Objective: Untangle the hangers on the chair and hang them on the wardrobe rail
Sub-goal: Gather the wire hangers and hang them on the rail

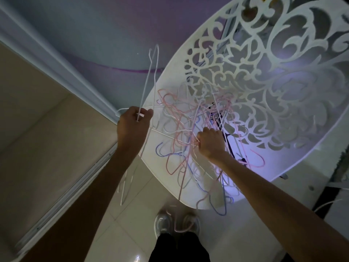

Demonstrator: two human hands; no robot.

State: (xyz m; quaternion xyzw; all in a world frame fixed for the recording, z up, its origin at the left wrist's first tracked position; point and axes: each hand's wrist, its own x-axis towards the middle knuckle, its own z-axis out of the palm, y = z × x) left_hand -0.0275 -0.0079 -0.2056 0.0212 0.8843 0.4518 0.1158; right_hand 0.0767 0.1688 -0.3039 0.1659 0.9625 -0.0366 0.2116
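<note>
Two hands are at work over the white chair [198, 197]. Your left hand [133, 122], at the chair's left edge, is curled round a white hanger [149, 80], gripping it near the middle. That hanger's long axis runs nearly straight up and down: its upper end rises well above the seat's edge, and its lower part trails down past your forearm beside the chair. Your right hand [210, 141], over the middle of the seat, is closed into the tangle of hangers [181, 133], fingers pinching a few pink and white wires where they cross.

The tangle of pink, blue and white wires spreads across the seat, some loops hanging off the chair's near edge. One pink hanger [182, 226] lies on the floor by your shoes, just in front of the chair.

The white hanger seems almost clear of the heap, its lower part alone close to the tangle's left side. Your left hand is the one to draw it away to the chair's left while the right pins the heap. No wardrobe rail can be picked out.
</note>
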